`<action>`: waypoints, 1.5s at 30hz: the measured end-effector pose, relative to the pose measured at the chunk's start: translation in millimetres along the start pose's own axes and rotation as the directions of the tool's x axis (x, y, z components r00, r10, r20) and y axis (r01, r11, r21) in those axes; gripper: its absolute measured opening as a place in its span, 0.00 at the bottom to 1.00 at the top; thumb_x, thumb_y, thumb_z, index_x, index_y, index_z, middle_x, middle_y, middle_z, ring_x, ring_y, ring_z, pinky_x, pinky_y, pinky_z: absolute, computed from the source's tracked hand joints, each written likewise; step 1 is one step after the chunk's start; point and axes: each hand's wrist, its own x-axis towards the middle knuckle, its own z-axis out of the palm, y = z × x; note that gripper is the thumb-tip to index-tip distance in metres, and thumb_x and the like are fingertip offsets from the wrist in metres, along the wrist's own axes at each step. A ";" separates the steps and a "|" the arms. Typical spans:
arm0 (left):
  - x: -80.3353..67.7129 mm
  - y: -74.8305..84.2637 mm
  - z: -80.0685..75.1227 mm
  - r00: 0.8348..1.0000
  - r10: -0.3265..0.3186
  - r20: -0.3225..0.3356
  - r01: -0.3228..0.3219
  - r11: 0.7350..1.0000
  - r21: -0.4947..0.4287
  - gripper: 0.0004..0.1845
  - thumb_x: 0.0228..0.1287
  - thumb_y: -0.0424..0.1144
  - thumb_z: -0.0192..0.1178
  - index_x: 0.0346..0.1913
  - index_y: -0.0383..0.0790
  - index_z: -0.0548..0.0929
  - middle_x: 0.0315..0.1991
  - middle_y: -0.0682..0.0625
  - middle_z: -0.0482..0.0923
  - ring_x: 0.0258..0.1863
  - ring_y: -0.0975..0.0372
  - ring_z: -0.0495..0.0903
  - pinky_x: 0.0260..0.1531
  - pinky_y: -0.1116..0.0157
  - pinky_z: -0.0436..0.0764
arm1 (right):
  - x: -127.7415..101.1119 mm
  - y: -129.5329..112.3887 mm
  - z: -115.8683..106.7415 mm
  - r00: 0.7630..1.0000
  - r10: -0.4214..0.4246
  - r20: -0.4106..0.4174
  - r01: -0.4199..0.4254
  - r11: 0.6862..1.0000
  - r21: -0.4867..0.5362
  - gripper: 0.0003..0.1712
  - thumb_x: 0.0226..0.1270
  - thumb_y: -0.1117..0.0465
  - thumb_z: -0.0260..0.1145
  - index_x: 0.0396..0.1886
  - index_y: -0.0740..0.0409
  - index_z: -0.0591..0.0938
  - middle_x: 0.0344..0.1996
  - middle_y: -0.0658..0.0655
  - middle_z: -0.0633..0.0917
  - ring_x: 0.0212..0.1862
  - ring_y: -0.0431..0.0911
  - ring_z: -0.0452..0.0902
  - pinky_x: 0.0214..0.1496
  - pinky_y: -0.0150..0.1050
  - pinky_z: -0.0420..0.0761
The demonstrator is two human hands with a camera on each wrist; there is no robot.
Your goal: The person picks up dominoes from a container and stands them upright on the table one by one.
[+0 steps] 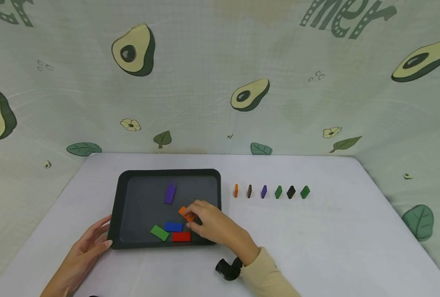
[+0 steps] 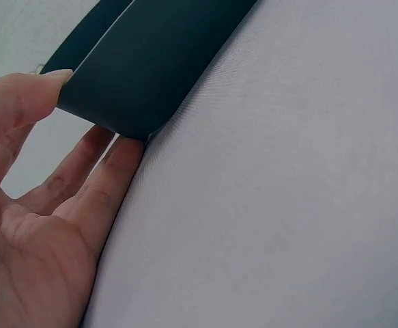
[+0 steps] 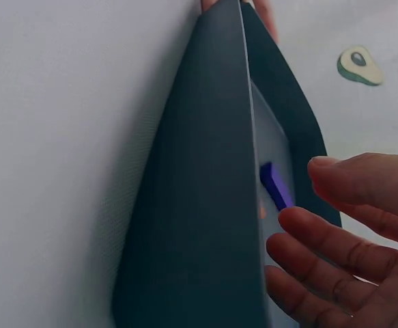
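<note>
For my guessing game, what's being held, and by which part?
The left hand holds the tray by its near left corner. The right hand is at the orange block; whether that's gripped can't be told.

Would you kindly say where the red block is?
In the head view, the red block lies in the tray at its near edge, right of centre, just below the blue block.

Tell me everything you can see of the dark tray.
The dark tray is shallow and rectangular, with rounded corners, a raised rim and a greyer floor; whether metal or plastic, I cannot tell. It lies flat, open side up, on the white tabletop, with five coloured blocks visible inside. The left-hand grip holds its near-left corner, thumb on the rim.
</note>
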 end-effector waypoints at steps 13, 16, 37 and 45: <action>3.0 1.9 -1.5 0.998 -0.056 0.008 0.056 0.998 0.040 0.32 0.69 0.23 0.44 0.73 0.38 0.49 0.59 0.62 0.67 0.56 0.77 0.70 0.50 0.81 0.72 | 7.8 -7.0 24.0 0.998 -0.047 -0.047 0.040 0.990 -0.133 0.14 0.64 0.58 0.63 0.49 0.54 0.79 0.45 0.49 0.77 0.49 0.40 0.72 0.49 0.27 0.75; 4.2 2.8 -1.3 0.998 -0.067 0.008 0.067 0.996 0.058 0.32 0.69 0.24 0.44 0.73 0.39 0.49 0.59 0.62 0.67 0.56 0.77 0.70 0.50 0.82 0.71 | 13.1 -8.6 31.6 0.996 -0.044 -0.084 0.030 0.986 -0.161 0.16 0.65 0.58 0.62 0.52 0.55 0.78 0.45 0.50 0.77 0.49 0.40 0.71 0.50 0.27 0.75; 5.1 3.2 1.4 0.995 -0.092 -0.041 0.095 0.992 0.079 0.28 0.71 0.27 0.44 0.72 0.38 0.53 0.58 0.67 0.68 0.56 0.81 0.68 0.49 0.85 0.69 | 48.7 -12.4 54.8 0.962 0.254 -0.097 -0.266 0.953 -0.142 0.26 0.63 0.52 0.64 0.60 0.56 0.75 0.49 0.55 0.77 0.49 0.45 0.72 0.54 0.37 0.75; 3.8 1.7 0.9 0.994 -0.091 -0.057 0.095 0.993 0.066 0.28 0.71 0.27 0.45 0.72 0.37 0.54 0.58 0.68 0.68 0.56 0.82 0.68 0.49 0.84 0.70 | 50.1 -12.3 57.7 0.959 0.264 -0.106 -0.275 0.955 -0.112 0.23 0.63 0.54 0.65 0.57 0.55 0.77 0.46 0.55 0.77 0.48 0.45 0.72 0.53 0.37 0.75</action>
